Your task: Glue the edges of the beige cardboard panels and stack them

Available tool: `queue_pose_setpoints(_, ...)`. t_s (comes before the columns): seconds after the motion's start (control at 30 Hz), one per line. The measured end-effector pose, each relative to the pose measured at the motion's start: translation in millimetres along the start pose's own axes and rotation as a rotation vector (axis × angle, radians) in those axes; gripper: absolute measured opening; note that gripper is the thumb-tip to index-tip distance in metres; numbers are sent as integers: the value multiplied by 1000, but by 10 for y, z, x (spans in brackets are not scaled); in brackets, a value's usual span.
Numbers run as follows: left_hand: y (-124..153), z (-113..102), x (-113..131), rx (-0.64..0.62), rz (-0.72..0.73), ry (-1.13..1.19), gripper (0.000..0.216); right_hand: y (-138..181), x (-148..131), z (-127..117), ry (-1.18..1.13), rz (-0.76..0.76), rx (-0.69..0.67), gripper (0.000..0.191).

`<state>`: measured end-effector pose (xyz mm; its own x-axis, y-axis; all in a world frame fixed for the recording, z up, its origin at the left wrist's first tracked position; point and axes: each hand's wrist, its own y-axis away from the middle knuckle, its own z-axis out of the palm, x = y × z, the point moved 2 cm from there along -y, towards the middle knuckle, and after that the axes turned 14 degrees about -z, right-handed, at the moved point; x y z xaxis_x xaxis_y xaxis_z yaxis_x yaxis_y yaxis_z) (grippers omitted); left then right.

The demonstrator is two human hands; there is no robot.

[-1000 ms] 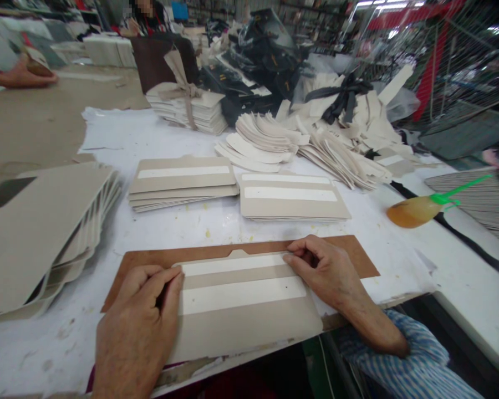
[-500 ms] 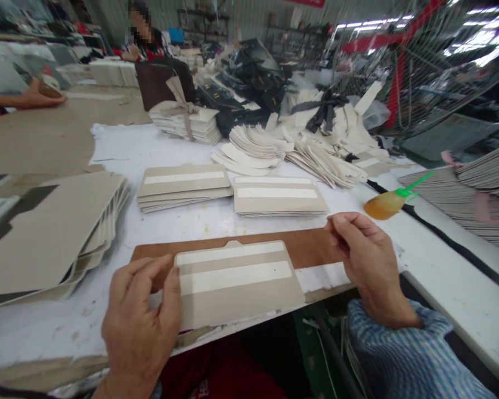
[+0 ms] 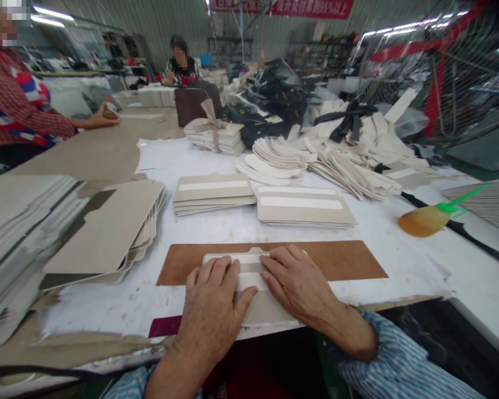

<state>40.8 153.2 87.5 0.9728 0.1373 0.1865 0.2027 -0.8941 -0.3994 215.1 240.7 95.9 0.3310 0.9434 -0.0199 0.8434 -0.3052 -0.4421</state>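
A beige card panel point(image 3: 268, 317) with white strips lies over a brown leather-like strip point(image 3: 353, 260) near the table's front edge. My left hand point(image 3: 212, 302) rests on the panel's left part, fingers laid flat and thumb spread. On its upper right part lies my right hand point(image 3: 301, 285), fingers stretched out and pressing down. Between them a little of the white strips shows; the rest of the panel's top is covered. Just behind are two stacks of similar panels, a left stack point(image 3: 214, 191) and a right stack point(image 3: 305, 208). A small plum-coloured piece point(image 3: 164, 327) sits left of my left hand.
Larger beige boards point(image 3: 108, 233) are piled at the left. A bottle of amber liquid with a green nozzle point(image 3: 422, 221) lies at the right. Loose curved off-white pieces point(image 3: 280, 158) and a tied bundle point(image 3: 214, 136) stand farther back. A co-worker's hand point(image 3: 95, 119) holds a small object.
My right hand has come left from the brown strip's right end onto the panel. My left hand has moved onto the panel's top. The view has shifted left and up.
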Motion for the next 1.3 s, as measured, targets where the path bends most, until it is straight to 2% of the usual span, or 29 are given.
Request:
queue_pose_setpoints(0.23, -1, -38, 12, 23, -41, 54, 33, 147, 51, -75, 128, 57, -6, 22)
queue_pose_setpoints(0.43, -8, -25, -11, 24, -33, 80, 37, 422, 194, -155, 220, 128, 27, 28)
queue_pose_setpoints(0.57, 52, -17, -48, -4, -7, 99, 41, 650, 274, -227, 184, 150, 141, 28)
queue_pose_setpoints(0.67, 142, -48, -131, 61, -49, 128, 37, 829, 291, -278, 133, 139, 249, 25)
queue_pose_setpoints(0.77, 232, -77, -245, 145, -152, 102, 43, 978, 260, -241, 153, 184, 254, 30)
queue_pose_setpoints(0.93, 306, -17, -329, 114, -190, 87, 47, 1031, 62, -25, 105, 214, 186, 41)
queue_pose_setpoints(1.0, 318, 4, -341, 114, -205, 154, 50, 1001, -7, 17, 39, 284, 217, 44)
queue_pose_setpoints(1.1, 332, -3, -394, 87, -289, 308, 55, 930, -40, -15, -170, 474, 300, 48)
queue_pose_setpoints(1.2, 347, -47, -467, 6, -448, 528, 58, 842, -8, -81, -592, 733, 390, 53)
queue_pose_setpoints(1.3, 356, -112, -439, -104, -569, 828, 62, 765, 52, -136, -923, 952, 552, 60)
